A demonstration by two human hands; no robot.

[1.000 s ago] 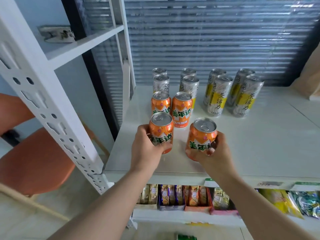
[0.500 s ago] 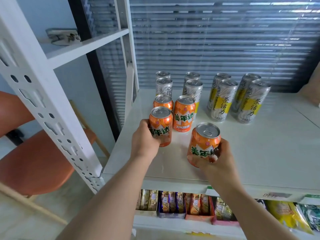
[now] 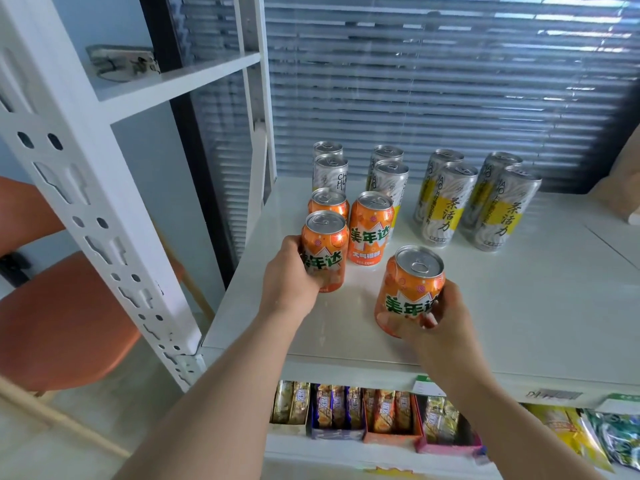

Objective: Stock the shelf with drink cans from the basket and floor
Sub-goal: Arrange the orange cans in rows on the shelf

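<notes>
My left hand (image 3: 289,275) grips an orange drink can (image 3: 325,249) standing on the white shelf (image 3: 519,306), right in front of another orange can (image 3: 329,202). My right hand (image 3: 440,320) holds a second orange can (image 3: 410,289), tilted slightly, low over the shelf near its front. One more orange can (image 3: 370,230) stands upright between them, further back. Behind it are tall silver cans (image 3: 330,173) and silver-and-yellow cans (image 3: 446,202) in rows. No basket or floor cans are in view.
A white perforated upright (image 3: 86,209) and an upper shelf board (image 3: 180,81) stand to the left. Below the shelf, boxes of snack packets (image 3: 363,414) fill the lower level. An orange chair (image 3: 62,323) is at the left. Blinds (image 3: 433,81) close the back.
My left hand has pushed its orange can back toward the row of orange cans. My right hand has kept its can near the shelf front, a little lower.
</notes>
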